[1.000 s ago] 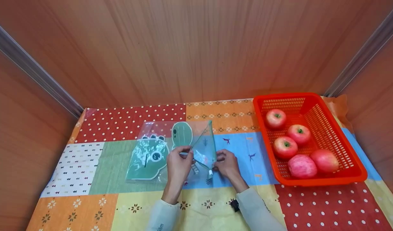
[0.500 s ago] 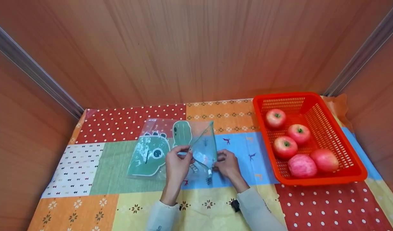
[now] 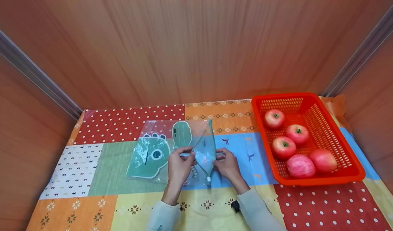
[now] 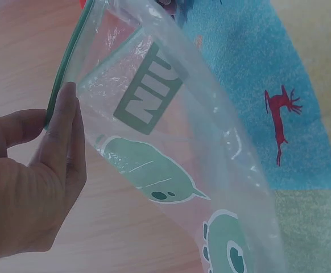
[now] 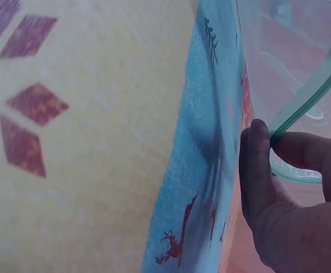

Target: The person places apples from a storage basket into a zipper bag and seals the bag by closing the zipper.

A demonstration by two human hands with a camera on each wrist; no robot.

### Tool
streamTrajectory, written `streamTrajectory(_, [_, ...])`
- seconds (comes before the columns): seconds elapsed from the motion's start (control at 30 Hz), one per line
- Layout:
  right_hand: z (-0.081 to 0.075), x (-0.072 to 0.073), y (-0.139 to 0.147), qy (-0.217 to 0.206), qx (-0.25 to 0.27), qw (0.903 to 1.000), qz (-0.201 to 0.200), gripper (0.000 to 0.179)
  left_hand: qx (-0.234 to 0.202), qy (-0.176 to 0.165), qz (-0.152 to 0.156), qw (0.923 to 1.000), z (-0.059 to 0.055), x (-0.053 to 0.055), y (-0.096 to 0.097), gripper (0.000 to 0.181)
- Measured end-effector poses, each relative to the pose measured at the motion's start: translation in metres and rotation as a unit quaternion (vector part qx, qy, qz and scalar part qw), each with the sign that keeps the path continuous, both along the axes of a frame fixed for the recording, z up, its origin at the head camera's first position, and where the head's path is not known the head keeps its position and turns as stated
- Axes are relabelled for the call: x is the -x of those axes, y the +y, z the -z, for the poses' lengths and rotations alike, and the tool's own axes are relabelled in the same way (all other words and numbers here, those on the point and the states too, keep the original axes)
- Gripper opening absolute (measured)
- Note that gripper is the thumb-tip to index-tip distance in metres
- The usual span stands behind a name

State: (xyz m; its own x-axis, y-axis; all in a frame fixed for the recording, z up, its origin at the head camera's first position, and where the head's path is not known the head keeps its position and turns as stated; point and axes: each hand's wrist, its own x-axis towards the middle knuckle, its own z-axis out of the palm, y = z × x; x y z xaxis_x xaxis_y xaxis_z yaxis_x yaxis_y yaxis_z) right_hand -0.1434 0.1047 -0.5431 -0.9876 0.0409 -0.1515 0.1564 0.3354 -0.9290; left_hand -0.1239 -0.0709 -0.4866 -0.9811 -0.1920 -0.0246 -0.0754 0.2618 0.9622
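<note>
A clear plastic zip bag (image 3: 150, 156) with green dinosaur prints lies on the patchwork tablecloth, its mouth facing right. My left hand (image 3: 179, 166) pinches one green-edged lip of the mouth between thumb and fingers. Opposite it, my right hand (image 3: 228, 165) pinches the other lip. Between the hands the mouth gapes in a diamond shape, with a white slider (image 3: 209, 178) at its near end. In the left wrist view the green zip strip (image 4: 69, 62) runs up from the thumb and fingertips. The right wrist view shows the other green strip (image 5: 310, 102) between thumb and fingers.
To the right stands a red plastic basket (image 3: 318, 182) with several apples (image 3: 297, 134) in it. Wooden panels (image 3: 196, 51) enclose the table at the back and both sides. The patterned tablecloth (image 3: 135, 208) spreads under everything.
The bag's mouth has been spread wider between the two hands, and its slider end has shifted slightly toward me. Both hands keep their pinch on the lips; the basket and apples stay put.
</note>
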Motion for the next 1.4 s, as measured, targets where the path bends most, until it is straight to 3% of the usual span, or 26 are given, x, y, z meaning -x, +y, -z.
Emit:
streamTrajectory(0.33, [-0.026, -0.009, 0.006, 0.058, -0.047, 0.9972, -0.01, 0.039, -0.004, -0.021, 0.017, 0.9996, 0.002, 0.002, 0.001, 0.022])
streamTrajectory(0.5, [-0.039, -0.015, 0.014, 0.105, -0.103, 0.9889, -0.022, 0.048, -0.009, -0.021, 0.025, 0.9994, 0.003, 0.003, 0.0, 0.023])
streamTrajectory(0.6, [-0.044, -0.018, 0.02, 0.149, -0.158, 0.9757, -0.03, 0.05, -0.008, -0.023, 0.025, 0.9994, 0.003, 0.002, 0.001, 0.023])
streamTrajectory(0.77, [-0.053, -0.023, 0.026, 0.216, -0.245, 0.9441, -0.041, 0.05, -0.01, -0.03, 0.023, 0.9993, 0.004, 0.002, 0.0, 0.024])
streamTrajectory(1.0, [-0.064, -0.03, 0.033, 0.255, -0.324, 0.9087, -0.061, 0.052, -0.012, -0.025, 0.015, 0.9995, 0.005, 0.002, 0.0, 0.022])
streamTrajectory(1.1, [-0.068, -0.033, 0.039, 0.262, -0.35, 0.8974, -0.061, 0.054, -0.012, -0.026, 0.014, 0.9995, 0.005, 0.001, 0.0, 0.023])
streamTrajectory(1.4, [-0.083, -0.039, 0.061, 0.254, -0.403, 0.8773, -0.058, 0.057, -0.002, -0.028, 0.021, 0.9994, 0.005, 0.001, -0.001, 0.023])
